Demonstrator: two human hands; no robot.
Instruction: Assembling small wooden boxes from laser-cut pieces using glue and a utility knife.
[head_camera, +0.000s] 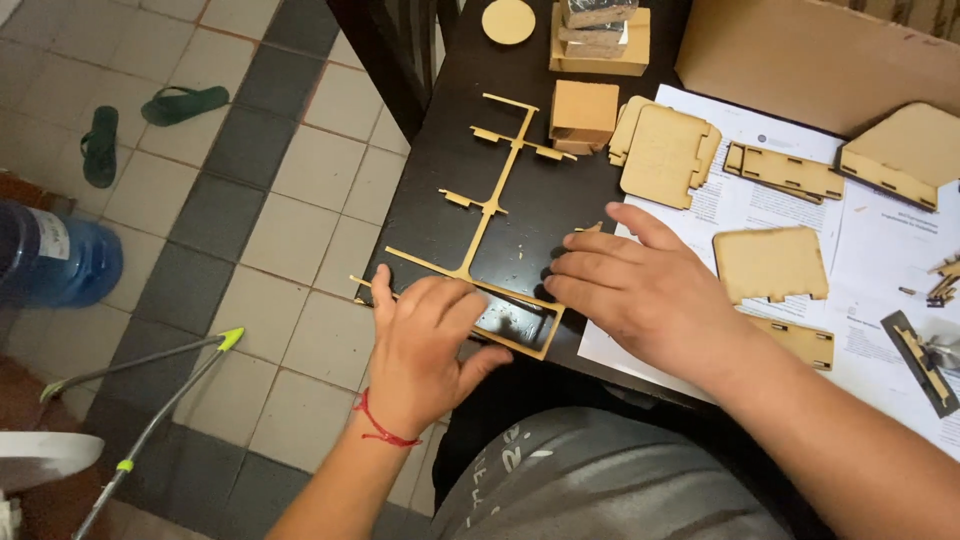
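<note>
Dark surface (440, 190): carries the whole kit; its near-left corner juts over the tiled floor (290, 240), and the person sits at that corner with everything in reach.

Cardboard box flap (810, 50), at 1 o'clock: pushed to the far edge, apparently to leave working room.

Printed instruction sheets (880, 250), at 3 o'clock: spread flat under the loose parts, seemingly both as reference and as a mat.

Leftover laser-cut wooden frame (490, 210), centre: a thin skeleton of strips with a rectangular window at its near end. It lies flat, near end overhanging the surface edge at 7 o'clock, probably so it can be pressed on.

Right hand (640, 290), at 4 o'clock from the frame's middle: open, palm down, fingers together and flat on the surface, tips just beside the frame's window. It appears to steady the work, gripping nothing.

Left hand (425, 340), at 7 o'clock: palm down over the frame's near-left corner, fingers curled onto the window strip, thumb at the near edge. It pins the piece; a full grip cannot be confirmed.

Cut wooden panels (665, 150), at 1 to 3 o'clock: laid out singly or in small stacks, sorted by shape.

Small wooden block stack (585, 110), at 12 o'clock: set aside beyond the frame.

Round wooden disc (508, 20), at 12 o'clock, far edge: apart from the rest.
</note>
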